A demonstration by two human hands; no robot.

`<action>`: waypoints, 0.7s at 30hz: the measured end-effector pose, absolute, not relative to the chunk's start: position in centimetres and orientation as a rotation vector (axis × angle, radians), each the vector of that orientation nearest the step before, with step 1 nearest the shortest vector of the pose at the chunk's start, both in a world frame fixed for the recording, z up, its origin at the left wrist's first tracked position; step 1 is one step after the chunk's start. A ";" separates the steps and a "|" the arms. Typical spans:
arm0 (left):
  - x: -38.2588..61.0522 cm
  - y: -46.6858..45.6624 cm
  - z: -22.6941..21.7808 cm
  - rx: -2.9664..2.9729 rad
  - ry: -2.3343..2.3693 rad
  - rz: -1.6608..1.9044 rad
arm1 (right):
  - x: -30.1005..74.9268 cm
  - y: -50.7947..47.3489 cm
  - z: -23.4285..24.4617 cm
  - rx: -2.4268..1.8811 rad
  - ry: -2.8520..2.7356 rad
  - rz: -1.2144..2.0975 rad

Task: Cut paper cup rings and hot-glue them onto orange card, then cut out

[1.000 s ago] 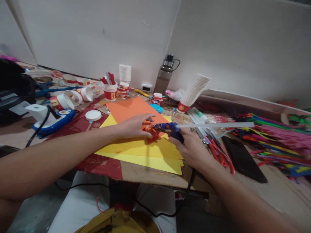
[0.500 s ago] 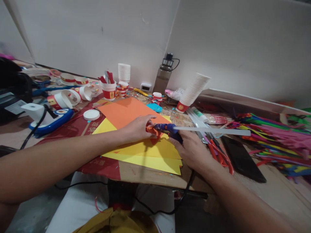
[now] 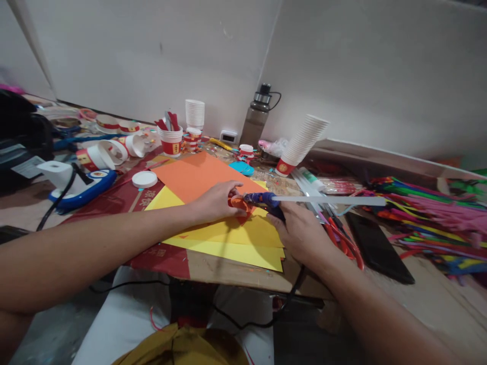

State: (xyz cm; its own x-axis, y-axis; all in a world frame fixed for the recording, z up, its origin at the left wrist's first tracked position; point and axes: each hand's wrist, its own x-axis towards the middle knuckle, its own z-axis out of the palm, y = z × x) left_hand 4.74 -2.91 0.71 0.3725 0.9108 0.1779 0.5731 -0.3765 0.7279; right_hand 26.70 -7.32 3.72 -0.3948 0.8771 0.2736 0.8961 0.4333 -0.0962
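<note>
My right hand (image 3: pixel 302 230) grips a blue glue gun (image 3: pixel 266 200) with a long white glue stick (image 3: pixel 331 200) sticking out of its back. Its nozzle points left at a small orange paper piece (image 3: pixel 239 205). My left hand (image 3: pixel 216 202) pinches that orange piece and holds it down on the yellow paper sheets (image 3: pixel 228 238). A larger orange sheet (image 3: pixel 198 175) lies just beyond my left hand. The glue gun's black cord (image 3: pixel 292 291) hangs off the table edge.
Red-handled scissors (image 3: pixel 342 243) and a black phone (image 3: pixel 378 248) lie right of my right hand. Colourful pipe cleaners (image 3: pixel 429 213) fill the far right. A tilted stack of paper cups (image 3: pixel 302 144), a water bottle (image 3: pixel 258 116), more cups (image 3: pixel 171 141) and a white lid (image 3: pixel 144 179) stand behind.
The glue gun's stick has shifted slightly left and the nozzle has stayed against the orange piece. Both hands hold nearly the same place.
</note>
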 end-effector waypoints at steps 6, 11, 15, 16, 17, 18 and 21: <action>4.7 -2.9 0.4 2.098 1.337 0.827 | 26.7 -7.3 3.6 -1.564 -2.405 -0.102; 4.6 -2.9 0.2 2.175 1.286 0.863 | 26.6 -7.2 3.6 -1.612 -2.418 -0.105; 4.6 -3.0 0.3 2.194 1.286 0.864 | 26.6 -7.2 3.6 -1.607 -2.421 -0.123; 4.6 -3.0 0.4 2.194 1.294 0.858 | 26.7 -7.2 3.6 -1.603 -2.421 -0.126; 4.6 -3.0 0.4 2.193 1.304 0.849 | 26.7 -7.1 3.6 -1.602 -2.422 -0.130; 4.6 -3.1 0.5 2.191 1.317 0.840 | 26.7 -7.1 3.6 -1.605 -2.423 -0.133; 4.7 -3.2 0.7 2.182 1.353 0.804 | 26.6 -7.1 3.6 -1.618 -2.424 -0.135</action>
